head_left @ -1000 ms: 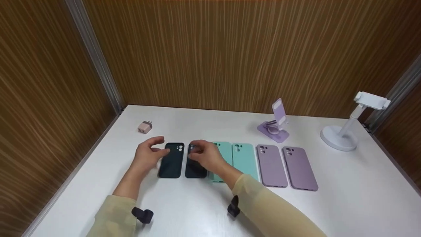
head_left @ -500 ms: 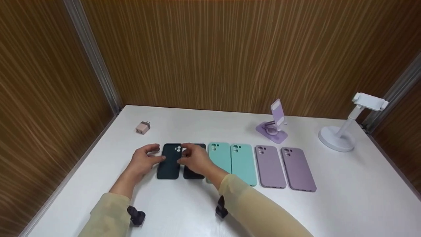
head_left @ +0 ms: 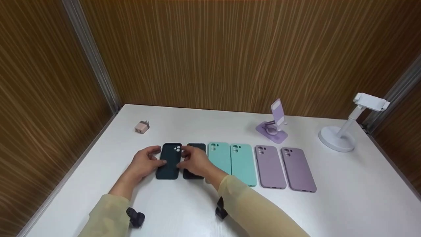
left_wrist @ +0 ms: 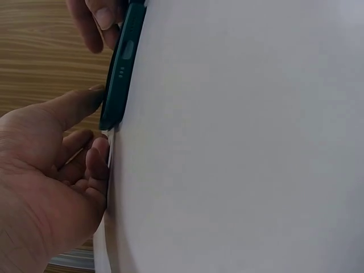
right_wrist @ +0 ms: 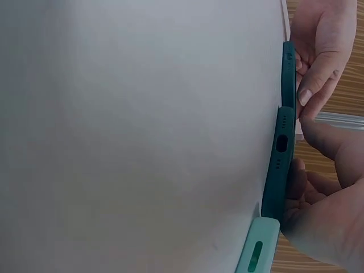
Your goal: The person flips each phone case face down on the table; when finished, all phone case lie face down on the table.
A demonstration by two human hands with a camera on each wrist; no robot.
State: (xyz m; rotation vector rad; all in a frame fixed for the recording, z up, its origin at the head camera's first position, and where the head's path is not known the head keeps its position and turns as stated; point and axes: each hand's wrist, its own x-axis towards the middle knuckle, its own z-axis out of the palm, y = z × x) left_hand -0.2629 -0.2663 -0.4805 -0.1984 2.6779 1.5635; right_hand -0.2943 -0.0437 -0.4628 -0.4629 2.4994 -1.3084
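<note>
Leftmost in a row, a dark green phone case (head_left: pixel 169 171) lies flat with its camera cutouts at the top. My left hand (head_left: pixel 143 163) holds its left side, the thumb on its face and the other fingers along the edge. From the other side, my right hand (head_left: pixel 196 161) holds its right edge by thumb and fingertips. A second dark phone case (head_left: pixel 193 175) lies partly hidden under my right hand; in the right wrist view this second case (right_wrist: pixel 277 176) shows its port end beside the first.
Two mint phone cases (head_left: pixel 242 164) and two purple phone cases (head_left: pixel 271 168) continue the row rightward. Behind stand a lilac phone stand (head_left: pixel 272 131) and a white phone stand (head_left: pixel 337 140). A pink charger plug (head_left: pixel 142 127) sits at the back left of the white table (head_left: pixel 177 210).
My right hand has moved left from over the second dark case to the first one's right edge. My left hand has come down slightly, its thumb settling onto the case.
</note>
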